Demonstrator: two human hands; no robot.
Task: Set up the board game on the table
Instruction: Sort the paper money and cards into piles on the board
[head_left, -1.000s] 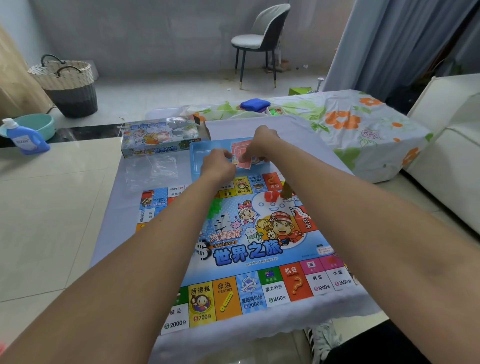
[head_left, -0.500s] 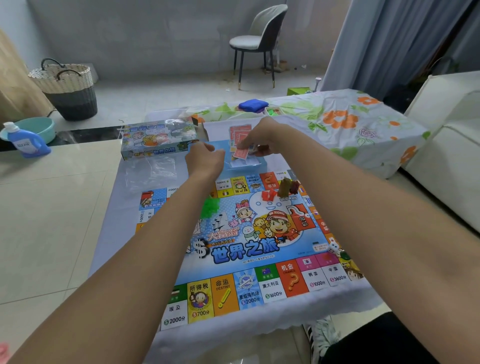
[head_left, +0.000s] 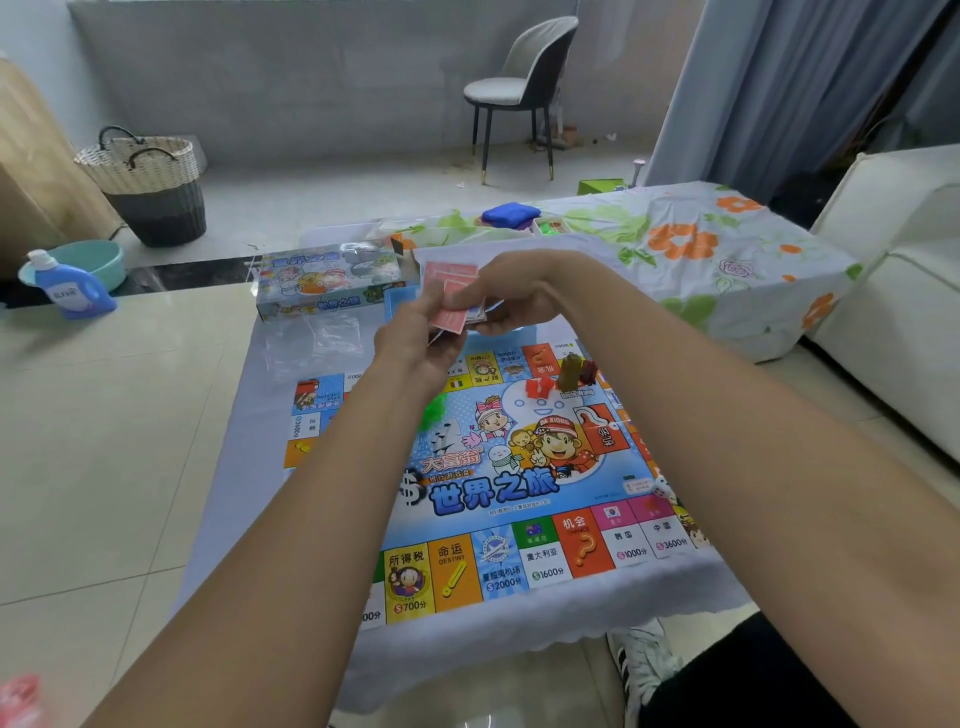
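Both hands up together over the far edge of the game board (head_left: 498, 467), sharing a small stack of red-backed cards (head_left: 451, 318). Left hand (head_left: 415, 338) curled round the stack's near-left side, fingers wrapped on the card edges. Right hand (head_left: 511, 293) pinches the same stack from the far-right side, thumb over the top. Cards held in the air, clear of the table (head_left: 249, 467).

Just behind the hands: more red cards (head_left: 451, 273) lying flat, beside a blue tray (head_left: 400, 301) partly hidden by the left hand. Further behind and to the left of the left hand, the game box (head_left: 332, 283) lies on its side at the table's far edge. Clear plastic wrap (head_left: 317, 338) lies left of the left hand, between box and board.

Board lies flat under both forearms, printed side up, on the pale cloth over the table. Below the right hand, on the board's far part: red pieces (head_left: 537, 387), a brownish token (head_left: 569, 371) and a dark red one (head_left: 589, 371), close together. Green piece (head_left: 434, 408) peeks out just right of the left forearm. White die (head_left: 662, 486) sits against the right forearm near the board's right edge.

Beyond the right hand, a floral-covered surface (head_left: 701, 260) carries a blue cloth (head_left: 511, 214). Far left of the hands on the floor: detergent bottle (head_left: 67, 291), basin (head_left: 93, 260), woven basket (head_left: 150, 187).
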